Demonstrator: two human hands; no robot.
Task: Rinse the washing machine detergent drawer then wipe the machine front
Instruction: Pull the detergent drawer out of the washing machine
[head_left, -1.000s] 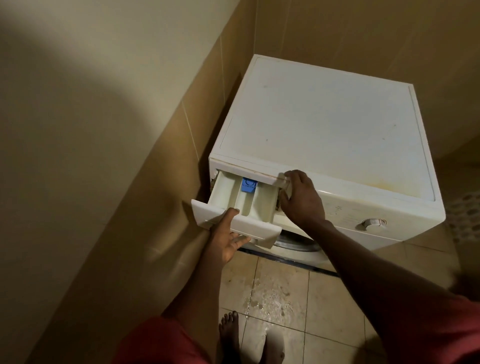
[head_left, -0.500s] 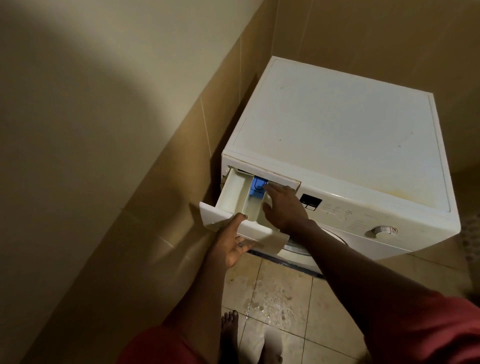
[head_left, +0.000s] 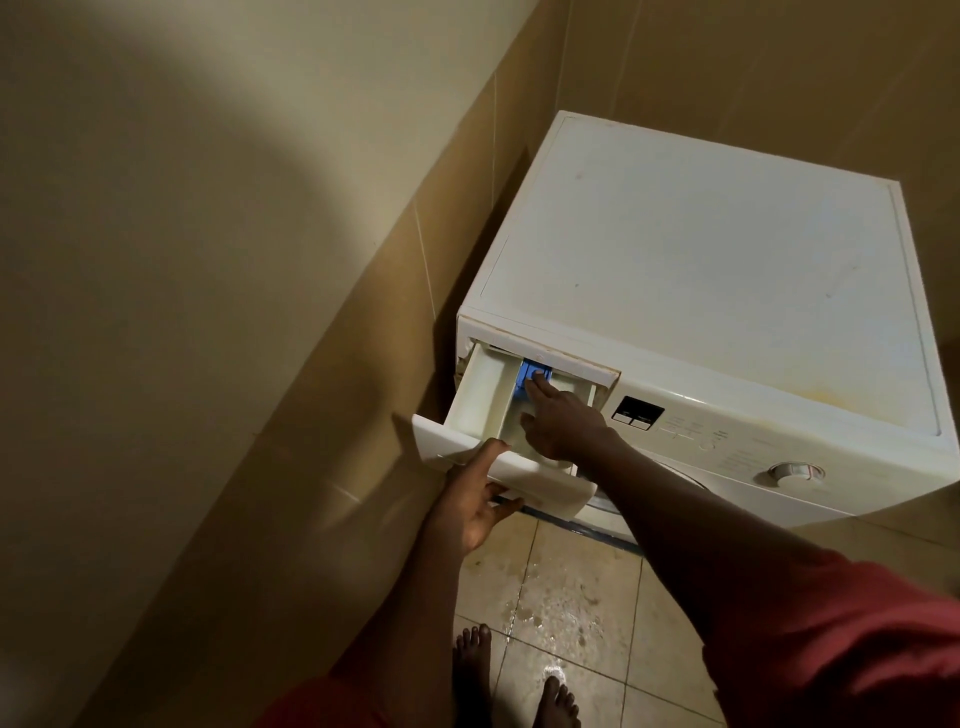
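Our 2 bare feet (head_left: 470, 660) stand on the tiled floor (head_left: 582, 561), which shines wet at 1 o'clock from them. At 12 o'clock from the feet, our left hand (head_left: 475, 501) grips the front panel of the detergent drawer (head_left: 480, 395). The thumb lies over the panel's top edge and the fingers (head_left: 506, 505) curl in under its lower edge. The drawer is pulled well out of the washing machine (head_left: 701, 249), at the upper left corner of its front. At 1 o'clock from the left hand, our right hand (head_left: 563, 423) reaches into the drawer from above. Its forefinger is straight, with the tip on the blue tab (head_left: 530, 370) at the drawer's back, and the hand holds nothing. At 3 o'clock from that hand, the machine front carries a dark display (head_left: 638, 413) and, farther along, a round dial (head_left: 795, 473). The machine stands in a corner of tan tiled wall (head_left: 395, 312).
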